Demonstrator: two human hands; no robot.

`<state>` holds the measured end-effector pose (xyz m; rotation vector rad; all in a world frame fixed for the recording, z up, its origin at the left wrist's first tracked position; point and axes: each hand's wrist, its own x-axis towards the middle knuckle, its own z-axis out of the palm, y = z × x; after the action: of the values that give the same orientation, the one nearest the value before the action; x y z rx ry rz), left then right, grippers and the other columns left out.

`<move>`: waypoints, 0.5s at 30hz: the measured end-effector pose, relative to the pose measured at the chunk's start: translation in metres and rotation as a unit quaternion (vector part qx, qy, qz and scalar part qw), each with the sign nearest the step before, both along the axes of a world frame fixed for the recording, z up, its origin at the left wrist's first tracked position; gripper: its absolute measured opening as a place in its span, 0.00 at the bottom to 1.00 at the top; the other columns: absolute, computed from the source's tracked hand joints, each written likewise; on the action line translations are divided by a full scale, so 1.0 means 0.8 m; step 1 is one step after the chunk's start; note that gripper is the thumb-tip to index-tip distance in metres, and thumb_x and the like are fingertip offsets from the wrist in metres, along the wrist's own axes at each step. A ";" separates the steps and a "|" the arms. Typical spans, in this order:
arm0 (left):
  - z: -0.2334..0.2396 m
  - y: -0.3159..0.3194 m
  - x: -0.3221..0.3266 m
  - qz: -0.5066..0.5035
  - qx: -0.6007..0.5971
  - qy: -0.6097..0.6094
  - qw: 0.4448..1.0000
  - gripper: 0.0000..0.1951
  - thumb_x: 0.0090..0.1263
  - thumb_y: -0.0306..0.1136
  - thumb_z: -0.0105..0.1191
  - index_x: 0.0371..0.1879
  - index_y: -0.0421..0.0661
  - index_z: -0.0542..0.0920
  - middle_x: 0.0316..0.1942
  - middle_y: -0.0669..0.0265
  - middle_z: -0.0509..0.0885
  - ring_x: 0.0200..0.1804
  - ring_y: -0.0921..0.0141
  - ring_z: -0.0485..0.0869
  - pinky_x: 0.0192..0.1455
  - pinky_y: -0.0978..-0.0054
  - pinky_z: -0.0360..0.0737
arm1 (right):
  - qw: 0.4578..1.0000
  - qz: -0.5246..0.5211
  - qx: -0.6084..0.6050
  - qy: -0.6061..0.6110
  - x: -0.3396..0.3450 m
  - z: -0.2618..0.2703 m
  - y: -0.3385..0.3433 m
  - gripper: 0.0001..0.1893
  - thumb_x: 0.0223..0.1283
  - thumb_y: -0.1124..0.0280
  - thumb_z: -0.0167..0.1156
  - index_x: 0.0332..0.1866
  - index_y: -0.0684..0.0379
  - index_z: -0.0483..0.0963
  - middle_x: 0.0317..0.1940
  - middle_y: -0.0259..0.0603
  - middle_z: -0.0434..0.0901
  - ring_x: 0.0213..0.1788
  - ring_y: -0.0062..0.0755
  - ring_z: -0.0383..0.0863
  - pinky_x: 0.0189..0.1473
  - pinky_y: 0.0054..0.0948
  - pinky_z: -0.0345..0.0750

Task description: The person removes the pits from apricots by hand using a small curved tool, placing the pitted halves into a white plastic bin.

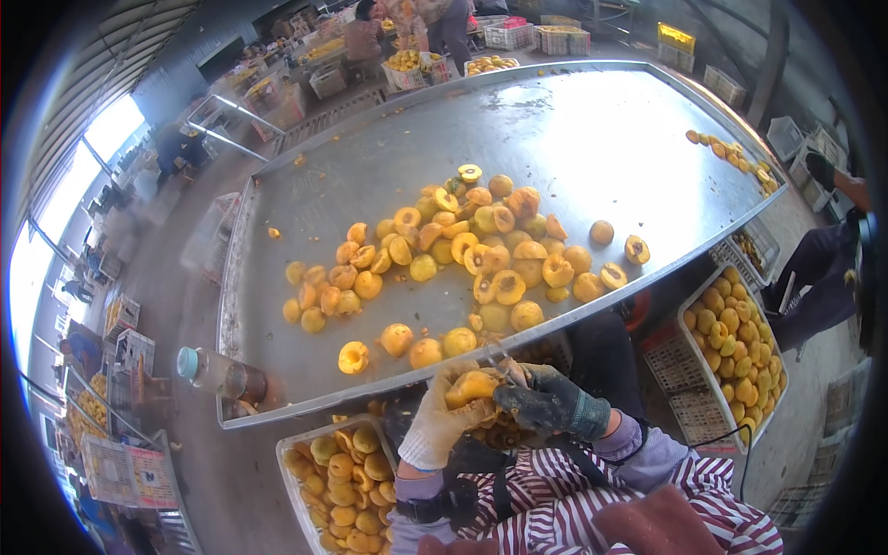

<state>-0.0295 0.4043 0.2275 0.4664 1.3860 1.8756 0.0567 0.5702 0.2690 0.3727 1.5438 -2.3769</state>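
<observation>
My left hand (444,413), in a whitish knitted glove, holds a yellow-orange stone fruit half (472,388) just below the near edge of the metal table. Close against the fruit is my right hand (551,399) in a dark coated glove, gripping a small metal tool (496,357) whose tip is hard to make out. Fruit halves and whole fruit, which look like peaches or apricots, form a pile (485,243) on the metal table (555,118). Several more lie near the edge, among them an opened fruit (353,357). Below my hands, fruit pieces or pits are partly hidden.
A bottle with a blue cap (222,374) lies at the table's left corner. Crates of fruit stand at lower left (283,451) and right (666,374). A co-worker's gloved hand (820,168) and dark-clothed legs show at right. People and crates fill the background.
</observation>
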 end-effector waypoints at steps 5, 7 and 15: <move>0.002 0.005 0.009 -0.001 -0.007 -0.008 1.000 0.20 0.58 0.20 0.57 0.47 0.43 0.65 0.50 0.57 0.76 0.51 0.71 0.75 0.53 0.75 0.75 | 0.999 -0.013 0.034 0.010 0.000 0.010 0.000 0.08 0.62 0.67 0.57 0.43 0.55 0.70 0.23 0.22 0.69 0.22 0.09 0.66 0.20 0.12 0.60; -0.016 -0.002 0.005 0.032 -0.002 -0.060 0.998 0.18 0.59 0.22 0.55 0.46 0.43 0.65 0.49 0.57 0.76 0.50 0.71 0.76 0.51 0.76 0.76 | 0.999 -0.012 0.050 0.017 -0.002 0.013 -0.007 0.07 0.62 0.67 0.57 0.41 0.55 0.70 0.23 0.22 0.69 0.22 0.08 0.65 0.21 0.11 0.59; -0.014 0.014 -0.010 0.178 0.147 -0.113 0.966 0.23 0.70 0.41 0.47 0.58 0.42 0.64 0.46 0.59 0.76 0.46 0.67 0.78 0.41 0.74 0.79 | 0.992 -0.012 -0.006 0.122 0.006 -0.013 -0.016 0.06 0.63 0.75 0.52 0.32 0.53 0.63 0.27 0.23 0.64 0.26 0.10 0.61 0.25 0.14 0.60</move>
<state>-0.0376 0.4157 0.2159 0.1411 1.0955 2.3617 0.0616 0.5571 0.2586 0.0995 1.6339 -2.5272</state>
